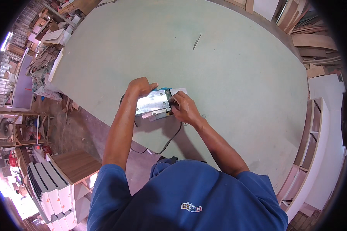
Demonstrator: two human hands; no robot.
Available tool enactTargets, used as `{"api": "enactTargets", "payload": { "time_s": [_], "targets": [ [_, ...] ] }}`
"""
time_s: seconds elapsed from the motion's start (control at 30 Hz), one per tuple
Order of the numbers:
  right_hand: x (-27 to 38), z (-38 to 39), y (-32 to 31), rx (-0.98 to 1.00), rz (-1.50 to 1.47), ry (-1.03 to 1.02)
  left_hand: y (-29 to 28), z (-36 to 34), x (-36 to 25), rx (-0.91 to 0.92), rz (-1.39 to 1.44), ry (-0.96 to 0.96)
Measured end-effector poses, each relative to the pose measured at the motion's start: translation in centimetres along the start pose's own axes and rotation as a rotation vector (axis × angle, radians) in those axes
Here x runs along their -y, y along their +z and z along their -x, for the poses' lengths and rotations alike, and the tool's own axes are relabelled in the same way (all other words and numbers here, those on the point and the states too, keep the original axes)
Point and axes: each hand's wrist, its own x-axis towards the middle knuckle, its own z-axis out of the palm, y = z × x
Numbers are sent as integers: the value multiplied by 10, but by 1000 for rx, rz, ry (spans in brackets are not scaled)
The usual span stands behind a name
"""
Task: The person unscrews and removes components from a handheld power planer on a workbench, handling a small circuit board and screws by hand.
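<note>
A corded electric planer [152, 102] lies upside down near the front of a large pale green tabletop [239, 77]. Its shiny metal sole faces up, and a bit of the blue body shows along the far side. My left hand [141, 87] is closed on the planer's far left side, with a finger stretched along the blue edge. At the dark cutter slot across the sole, the fingers of my right hand [185, 107] are pinched together. Whatever they hold there is too small or hidden to make out.
The black power cord [169, 142] runs off the table's near edge towards me. A thin dark strip [197, 41] lies farther back on the top. White shelving [314, 142] stands at right, a brown-topped cabinet [76, 165] at lower left, and piled scrap [46, 65] at far left.
</note>
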Motion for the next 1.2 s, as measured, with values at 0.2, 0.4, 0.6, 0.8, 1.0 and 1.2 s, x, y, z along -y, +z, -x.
{"api": "enactTargets", "payload": {
  "time_s": [0.2,0.4,0.6,0.8,1.0,1.2],
  "targets": [
    [-5,-1,2,51,38,-24,-2,2,-1,1,1,6],
    [-1,0,3,24,54,100,0,-2,4,-2,-6,15],
    [-7,1,-4,52,-14,-83,-1,1,-4,-1,1,16],
    [-7,-1,0,107,55,100,3,-6,4,-10,-2,48],
    [-9,-1,-2,13,-8,-43,17,-16,10,-107,50,99],
    [4,-5,2,68,97,-55,16,-6,13,-173,-5,121]
  ]
}}
